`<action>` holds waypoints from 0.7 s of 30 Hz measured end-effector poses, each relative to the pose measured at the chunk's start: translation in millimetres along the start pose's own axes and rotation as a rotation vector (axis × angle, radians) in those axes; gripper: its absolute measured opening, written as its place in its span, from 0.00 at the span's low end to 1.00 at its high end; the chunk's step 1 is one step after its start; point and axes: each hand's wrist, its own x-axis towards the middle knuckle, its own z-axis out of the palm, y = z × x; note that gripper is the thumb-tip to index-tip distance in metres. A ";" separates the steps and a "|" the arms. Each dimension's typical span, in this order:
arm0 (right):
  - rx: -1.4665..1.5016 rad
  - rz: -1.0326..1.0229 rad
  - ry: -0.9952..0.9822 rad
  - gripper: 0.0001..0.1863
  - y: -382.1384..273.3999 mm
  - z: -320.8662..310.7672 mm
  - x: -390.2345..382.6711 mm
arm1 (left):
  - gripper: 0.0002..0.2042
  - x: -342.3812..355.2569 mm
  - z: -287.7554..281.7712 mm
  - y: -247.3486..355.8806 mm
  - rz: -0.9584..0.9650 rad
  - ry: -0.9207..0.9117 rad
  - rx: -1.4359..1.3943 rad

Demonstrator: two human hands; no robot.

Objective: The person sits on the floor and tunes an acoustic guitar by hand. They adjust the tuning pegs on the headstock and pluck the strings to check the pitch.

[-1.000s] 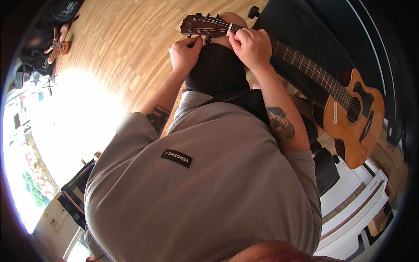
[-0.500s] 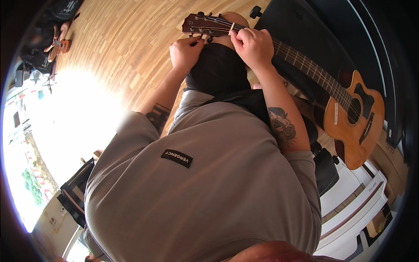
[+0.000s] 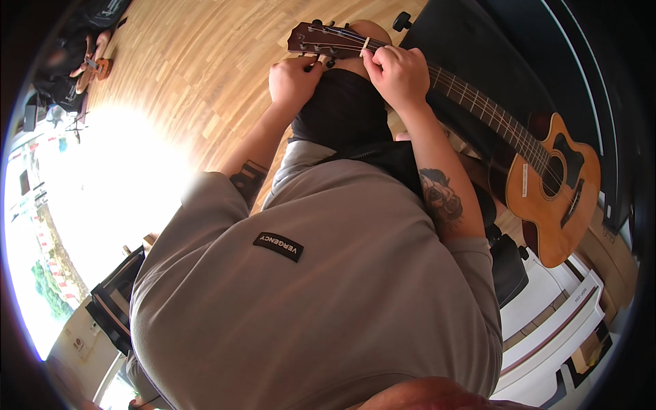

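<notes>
An acoustic guitar with a light wooden body [image 3: 585,167] slants across the right side. Its neck [image 3: 471,96] runs up to a dark headstock [image 3: 301,39] near my knee, with strings stretched over a pale nut [image 3: 365,46]. My left hand [image 3: 292,83] is closed at the near edge of the headstock, its fingertips pinching a tuning peg. Beside the nut, my right hand [image 3: 403,75] is closed with thumb and finger pinched at the strings. Exactly which string lies between those fingers is hidden.
Wooden flooring [image 3: 205,55] lies ahead and left. A black panel [image 3: 471,41] stands behind the guitar neck. White keyboard-like furniture [image 3: 553,328] is at lower right. At far left, another person's hands hold a small wooden stringed instrument [image 3: 104,67]. Bright window light washes out the left.
Both hands keep their grips at the headstock and nut. The whole view has shifted very slightly; the left wrist looks turned a little.
</notes>
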 end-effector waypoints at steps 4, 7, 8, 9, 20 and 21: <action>0.010 -0.002 -0.010 0.22 -0.9 -0.4 0.9 | 0.18 -0.7 1.7 -2.1 0.094 0.050 0.016; 0.009 -0.003 -0.005 0.22 -2.4 -0.7 3.2 | 0.19 -0.6 17.2 -10.4 -0.190 0.146 -0.267; 0.007 -0.005 -0.005 0.22 -3.4 -0.7 2.7 | 0.18 1.4 20.7 -15.7 -0.230 0.083 -0.285; 0.007 -0.007 -0.001 0.22 -3.0 0.1 2.3 | 0.18 6.0 22.0 -22.3 -0.270 0.021 -0.302; -0.005 0.023 -0.023 0.22 -2.4 -0.9 2.0 | 0.18 3.2 4.4 -9.7 -0.171 -0.022 -0.229; 0.010 0.012 -0.019 0.22 -4.2 0.3 4.1 | 0.18 6.3 21.1 -29.6 -0.257 -0.001 -0.281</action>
